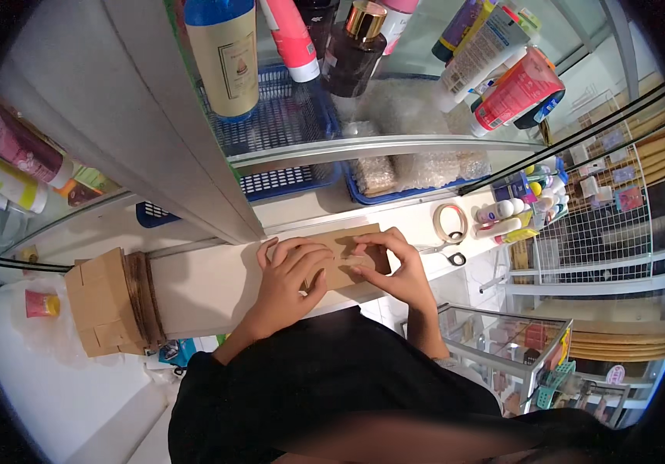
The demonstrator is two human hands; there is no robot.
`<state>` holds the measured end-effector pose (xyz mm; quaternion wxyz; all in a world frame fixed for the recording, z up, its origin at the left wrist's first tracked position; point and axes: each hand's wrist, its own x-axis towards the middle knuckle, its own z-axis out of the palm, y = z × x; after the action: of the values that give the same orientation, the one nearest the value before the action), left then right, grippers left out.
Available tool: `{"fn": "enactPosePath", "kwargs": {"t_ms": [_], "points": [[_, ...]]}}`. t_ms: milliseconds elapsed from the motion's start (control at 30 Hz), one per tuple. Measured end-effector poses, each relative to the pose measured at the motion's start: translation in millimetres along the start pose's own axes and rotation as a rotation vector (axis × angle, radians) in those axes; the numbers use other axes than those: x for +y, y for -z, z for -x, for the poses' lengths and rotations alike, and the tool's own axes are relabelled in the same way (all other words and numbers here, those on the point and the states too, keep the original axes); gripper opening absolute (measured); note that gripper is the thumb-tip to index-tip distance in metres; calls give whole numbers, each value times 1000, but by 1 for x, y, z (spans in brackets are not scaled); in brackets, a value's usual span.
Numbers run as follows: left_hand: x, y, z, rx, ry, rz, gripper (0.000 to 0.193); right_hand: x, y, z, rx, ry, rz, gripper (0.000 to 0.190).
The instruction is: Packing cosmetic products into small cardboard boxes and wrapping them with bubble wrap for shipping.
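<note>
A small flat brown cardboard box (332, 281) lies on the white counter in front of me. My left hand (290, 277) rests over its left part, fingers curved and spread, fingertips touching the cardboard. Over its right part is my right hand (403, 264), with thumb and forefinger apart. A faint shiny patch, perhaps clear tape, shows on the cardboard between the hands; I cannot tell whether a finger touches it. Right of the box lie scissors with black handles (456, 258) and a roll of tape (438, 224).
Folded cardboard boxes (100, 301) stand stacked at the counter's left end. Behind the counter, a glass shelf (390, 145) holds bottles and tubes above a blue basket (292, 184) and bubble-wrapped items (425, 171). Roll-on bottles (497, 211) stand at right. A metal post (193, 145) rises behind left.
</note>
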<state>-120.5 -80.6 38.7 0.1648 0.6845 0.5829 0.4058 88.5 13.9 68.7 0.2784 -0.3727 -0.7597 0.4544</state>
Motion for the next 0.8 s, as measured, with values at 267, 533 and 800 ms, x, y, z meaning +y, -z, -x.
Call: {"fn": "enactPosePath", "kwargs": {"t_ms": [267, 533, 800], "points": [[-1, -2, 1, -26, -40, -39, 26, -8, 0, -5, -45, 91, 95, 51], [0, -1, 4, -86, -54, -98, 37, -10, 1, -3, -49, 87, 192, 53], [-1, 1, 5, -129, -61, -105, 36, -11, 2, -4, -77, 81, 209, 47]]}}
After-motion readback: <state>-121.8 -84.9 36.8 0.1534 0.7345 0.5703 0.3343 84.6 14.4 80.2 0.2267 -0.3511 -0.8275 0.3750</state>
